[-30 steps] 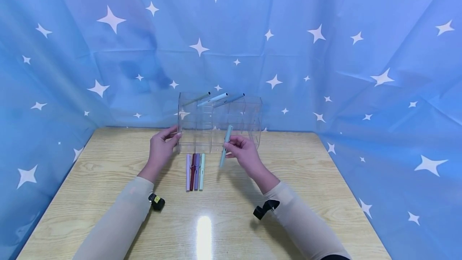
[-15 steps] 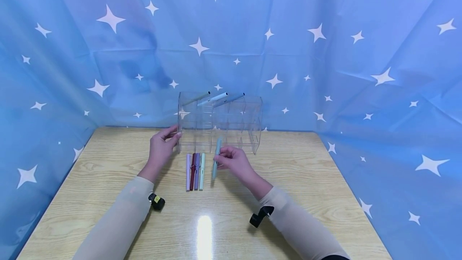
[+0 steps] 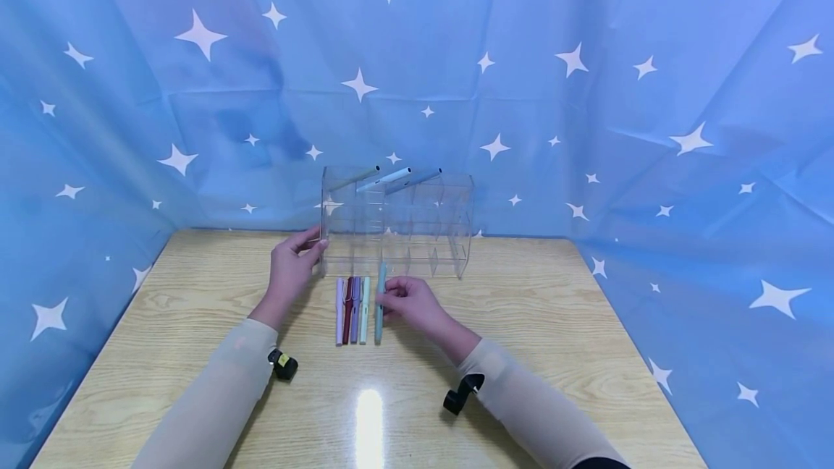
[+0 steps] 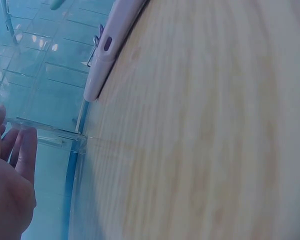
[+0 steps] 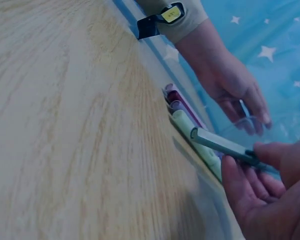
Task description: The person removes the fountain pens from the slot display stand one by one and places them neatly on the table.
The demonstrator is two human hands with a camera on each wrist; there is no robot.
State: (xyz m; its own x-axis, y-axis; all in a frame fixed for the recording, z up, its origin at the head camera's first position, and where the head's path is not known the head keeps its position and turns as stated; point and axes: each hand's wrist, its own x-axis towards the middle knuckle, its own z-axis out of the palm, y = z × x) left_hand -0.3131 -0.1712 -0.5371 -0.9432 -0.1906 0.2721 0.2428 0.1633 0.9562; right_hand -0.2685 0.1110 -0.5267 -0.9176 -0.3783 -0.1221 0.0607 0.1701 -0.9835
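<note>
My right hand (image 3: 413,304) pinches a teal pen (image 3: 380,310) between thumb and fingers, just right of a row of pens. In the right wrist view the teal pen (image 5: 225,145) is slightly above the wood. That row holds a lilac pen (image 3: 339,311), a dark red pen (image 3: 348,311), a purple pen (image 3: 355,311) and a pale mint pen (image 3: 365,311), side by side. My left hand (image 3: 291,266) grips the left side wall of a clear compartment organizer (image 3: 423,244), thumb at its front edge. The left wrist view shows fingers (image 4: 26,155) against that wall.
A green pen (image 3: 358,178), a light blue pen (image 3: 391,178) and a blue pen (image 3: 420,179) lean in the organizer's top compartments. The wooden table (image 3: 521,295) ends at a blue star-patterned curtain (image 3: 443,42). Each wrist wears a small black camera (image 3: 283,365).
My right hand has moved left and toward the table's front, bringing the teal pen beside the row and closer to the wood. My left hand has stayed on the organizer.
</note>
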